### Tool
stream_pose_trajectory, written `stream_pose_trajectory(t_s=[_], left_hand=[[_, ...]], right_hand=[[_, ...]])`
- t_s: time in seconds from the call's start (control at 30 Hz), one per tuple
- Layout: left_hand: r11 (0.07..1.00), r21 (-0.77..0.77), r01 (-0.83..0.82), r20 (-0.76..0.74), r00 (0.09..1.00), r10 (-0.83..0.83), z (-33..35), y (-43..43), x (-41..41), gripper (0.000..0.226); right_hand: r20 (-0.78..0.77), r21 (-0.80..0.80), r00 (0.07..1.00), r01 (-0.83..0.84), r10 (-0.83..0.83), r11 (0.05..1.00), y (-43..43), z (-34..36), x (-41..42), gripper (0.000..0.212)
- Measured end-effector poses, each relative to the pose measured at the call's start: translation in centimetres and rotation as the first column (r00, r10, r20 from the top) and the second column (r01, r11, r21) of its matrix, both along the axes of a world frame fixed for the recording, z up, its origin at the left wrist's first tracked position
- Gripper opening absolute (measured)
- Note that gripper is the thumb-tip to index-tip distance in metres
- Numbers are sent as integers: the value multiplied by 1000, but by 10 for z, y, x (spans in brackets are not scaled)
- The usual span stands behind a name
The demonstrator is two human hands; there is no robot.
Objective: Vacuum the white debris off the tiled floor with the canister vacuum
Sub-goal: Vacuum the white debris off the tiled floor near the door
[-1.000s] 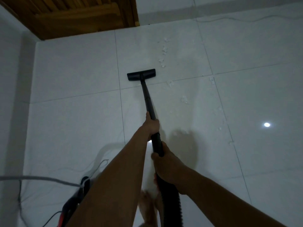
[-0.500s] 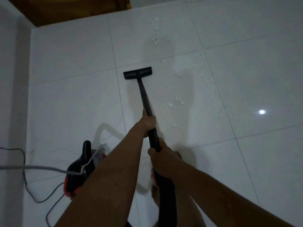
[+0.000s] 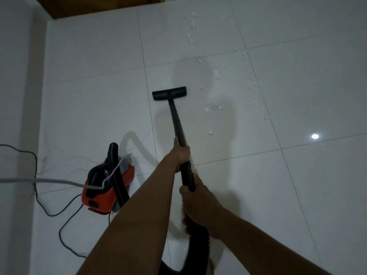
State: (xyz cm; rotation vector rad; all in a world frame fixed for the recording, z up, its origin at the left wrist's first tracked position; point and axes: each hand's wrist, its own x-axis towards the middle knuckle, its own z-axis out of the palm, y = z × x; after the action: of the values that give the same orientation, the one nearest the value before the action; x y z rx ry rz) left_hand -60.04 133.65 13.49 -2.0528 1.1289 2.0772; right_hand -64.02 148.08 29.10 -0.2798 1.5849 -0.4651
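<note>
A black vacuum wand (image 3: 177,120) runs from my hands to a flat black floor head (image 3: 169,93) lying on the white tiled floor (image 3: 95,100). My left hand (image 3: 181,153) grips the wand higher up, and my right hand (image 3: 200,203) grips it lower, where the ribbed hose begins. White debris (image 3: 213,107) is scattered to the right of the floor head, with more bits (image 3: 191,28) farther away. The red and black canister vacuum (image 3: 108,185) sits on the floor to my left.
A black power cord (image 3: 59,213) loops over the floor left of the canister. A pale cable (image 3: 39,180) crosses in from the left edge. A white wall (image 3: 17,76) bounds the left side; a wooden door (image 3: 95,4) lies at the top. A light reflection (image 3: 314,136) glints at right.
The wand and floor head have been pulled back toward me across the tiles. The view has tilted down and left, so the whole canister now shows.
</note>
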Motion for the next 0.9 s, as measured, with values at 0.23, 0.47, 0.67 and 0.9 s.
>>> stream_pose_trajectory(t_s=[0.23,0.47,0.67,0.9], left_hand=[[1000,9,10,-15,1000,-10,9,70,32,69],[999,34,22,7,1000,-22,25,134,54,65],[995,53,82,1,997,-83,37,177,76,69],[982,77,173,1,985,-174,45,208,88,72]], right_hand=[[-26,-67,1000,-13,11,998,71,3,34,46],[-70,-80,997,-30,25,996,132,15,58,43],[-1,-52,997,79,-80,995,176,35,83,42],[-9,-19,985,174,-174,985,207,43,105,38]])
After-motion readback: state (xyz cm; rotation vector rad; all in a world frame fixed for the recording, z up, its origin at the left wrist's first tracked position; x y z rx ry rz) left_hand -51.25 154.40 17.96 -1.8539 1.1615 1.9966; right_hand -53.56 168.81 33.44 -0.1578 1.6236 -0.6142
